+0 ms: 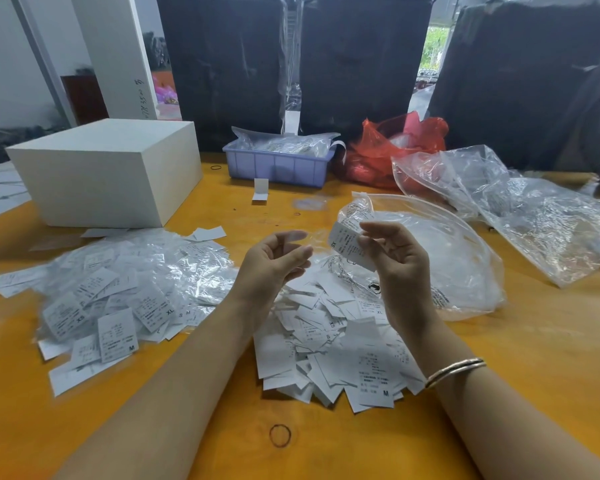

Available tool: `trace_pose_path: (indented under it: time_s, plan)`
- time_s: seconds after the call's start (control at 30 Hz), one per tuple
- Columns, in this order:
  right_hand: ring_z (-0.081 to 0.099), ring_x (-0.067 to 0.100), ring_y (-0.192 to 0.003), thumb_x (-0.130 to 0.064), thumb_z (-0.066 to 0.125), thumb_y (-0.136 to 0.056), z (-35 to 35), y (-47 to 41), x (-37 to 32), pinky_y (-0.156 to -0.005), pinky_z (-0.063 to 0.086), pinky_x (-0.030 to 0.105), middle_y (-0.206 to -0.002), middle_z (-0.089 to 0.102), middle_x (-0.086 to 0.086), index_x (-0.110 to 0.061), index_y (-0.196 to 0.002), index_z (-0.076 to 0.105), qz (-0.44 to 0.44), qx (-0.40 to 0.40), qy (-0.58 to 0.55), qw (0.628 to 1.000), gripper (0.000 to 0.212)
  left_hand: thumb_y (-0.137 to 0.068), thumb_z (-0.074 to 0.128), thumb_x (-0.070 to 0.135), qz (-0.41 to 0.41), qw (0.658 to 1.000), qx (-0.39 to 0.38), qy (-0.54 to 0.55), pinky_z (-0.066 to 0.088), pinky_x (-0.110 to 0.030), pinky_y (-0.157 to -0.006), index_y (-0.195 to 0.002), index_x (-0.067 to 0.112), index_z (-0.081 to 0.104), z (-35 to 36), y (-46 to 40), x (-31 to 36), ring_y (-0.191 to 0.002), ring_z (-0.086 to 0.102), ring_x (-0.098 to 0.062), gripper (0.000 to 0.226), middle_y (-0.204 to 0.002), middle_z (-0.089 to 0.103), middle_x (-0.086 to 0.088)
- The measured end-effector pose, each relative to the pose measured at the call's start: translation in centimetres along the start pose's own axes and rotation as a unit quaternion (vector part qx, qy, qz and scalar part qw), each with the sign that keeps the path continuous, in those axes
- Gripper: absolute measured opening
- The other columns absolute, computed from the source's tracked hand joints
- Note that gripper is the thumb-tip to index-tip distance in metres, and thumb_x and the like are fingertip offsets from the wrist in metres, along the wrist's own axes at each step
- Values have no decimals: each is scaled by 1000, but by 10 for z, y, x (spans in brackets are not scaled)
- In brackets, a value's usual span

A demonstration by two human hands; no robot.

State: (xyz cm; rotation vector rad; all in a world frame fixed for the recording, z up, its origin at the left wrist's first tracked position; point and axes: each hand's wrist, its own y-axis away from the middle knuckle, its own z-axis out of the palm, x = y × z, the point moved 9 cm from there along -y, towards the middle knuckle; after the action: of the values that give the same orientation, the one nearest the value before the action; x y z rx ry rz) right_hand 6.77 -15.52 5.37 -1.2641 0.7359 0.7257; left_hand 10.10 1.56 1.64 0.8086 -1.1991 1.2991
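The raised tag (343, 242) reads XS along its edge. Tags in the left pile (115, 306) show XS, XL, S and M. Tags in the middle pile (326, 351) show XS, S, XL and M. Their finer print is too small to read. Handwritten digits run up the white panel (115, 53), but they are not clearly legible.

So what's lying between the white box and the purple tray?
In the head view, mostly bare orange table, with one small dark rubber band lying on it, apart from both the white box and the purple tray.
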Motion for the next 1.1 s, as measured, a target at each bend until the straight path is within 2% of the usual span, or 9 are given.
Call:
trace_pose_path:
  time_s: [0.2, 0.27, 0.4, 0.5, 0.6, 0.83, 0.97, 1.1]
  plan:
    - [63, 4, -83, -10, 62, -83, -10, -6, -12, -69, 49, 16, -84, 68, -13, -34, -85, 70, -26, 34, -43, 998, 25, -73, 70, 17, 1, 1000, -8, -3, 51, -15, -65, -101, 19, 63, -1, 0, 0, -65, 63, -3, 28, -69, 68, 13]
    - [64, 3, -83, -6, 61, -86, -6, -4, -11, -70, 49, 15, -85, 69, -12, -32, -86, 69, -33, 13, 0, 999, 27, -73, 70, 17, 0, 1000, -8, -1, 51, -15, -65, -101, 19, 63, -1, 1, 0, -66, 63, -3, 28, -71, 68, 12]
    - [65, 11, -87, 1, 59, -87, 3, 1, 0, -75, 53, 23, -89, 66, -1, -23, -91, 64, -20, -46, 95, 994, 24, -76, 69, 15, -5, 1000, -10, 2, 50, -15, -63, -101, 19, 63, -1, 0, -1, -67, 64, -4, 26, -72, 70, 11]
    - [63, 9, -80, 3, 58, -87, 7, 1, 6, -71, 53, 23, -83, 63, -2, -21, -94, 64, 16, -69, 102, 992, 26, -77, 69, 16, -16, 1000, -17, -11, 51, -16, -64, -102, 18, 63, 0, 0, -3, -70, 64, -5, 25, -74, 70, 10]
    - [62, 6, -76, 6, 56, -86, 11, 3, 17, -66, 51, 19, -78, 64, -4, -20, -97, 63, 80, -92, 62, 991, 29, -82, 67, 11, -28, 999, -24, -24, 51, -17, -64, -102, 17, 64, 2, 0, -6, -72, 65, -5, 22, -76, 71, 9]
    - [63, 7, -72, 5, 59, -84, 6, 3, 29, -63, 50, 18, -72, 66, -7, -16, -104, 62, 148, -96, 8, 984, 29, -82, 66, 1, -29, 999, -23, -26, 52, -18, -64, -101, 16, 63, 1, 1, -4, -78, 68, -10, 25, -85, 73, 4]
    - [64, 7, -75, 4, 60, -84, 8, 6, 34, -65, 50, 18, -73, 66, -6, -17, -103, 61, 166, -118, 27, 979, 29, -83, 65, -2, -23, 999, -24, -32, 52, -18, -64, -99, 15, 62, 2, 0, -3, -76, 68, -10, 24, -84, 72, 1]
    - [63, 8, -75, 2, 62, -84, 12, 5, 33, -65, 52, 21, -78, 65, 1, -20, -103, 61, 156, -131, 68, 977, 29, -80, 70, 2, -31, 994, -56, -90, 50, -16, -59, -102, 18, 62, 8, 1, -6, -70, 66, -5, 28, -80, 72, 1]
